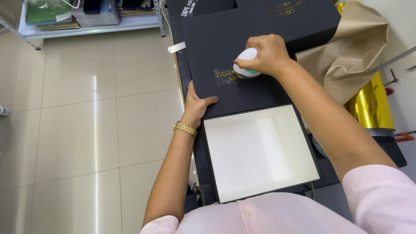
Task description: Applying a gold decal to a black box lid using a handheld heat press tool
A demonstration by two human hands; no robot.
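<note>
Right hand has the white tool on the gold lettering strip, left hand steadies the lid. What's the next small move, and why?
Probably slide the white handheld tool leftward along the clear film strip, since the right hand presses it on the strip's right end and the left part looks unpressed. Keep the left hand bracing the black box lid.

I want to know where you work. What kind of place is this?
Probably a small gift-box workshop. The right hand presses a white tool onto a black box lid, with gold foil rolls and brown paper nearby.

Dark worktable (392, 149) carrying open white-lined box (260, 151), black lids (225, 43), brown paper (351, 52), gold foil roll (370, 106)
</note>
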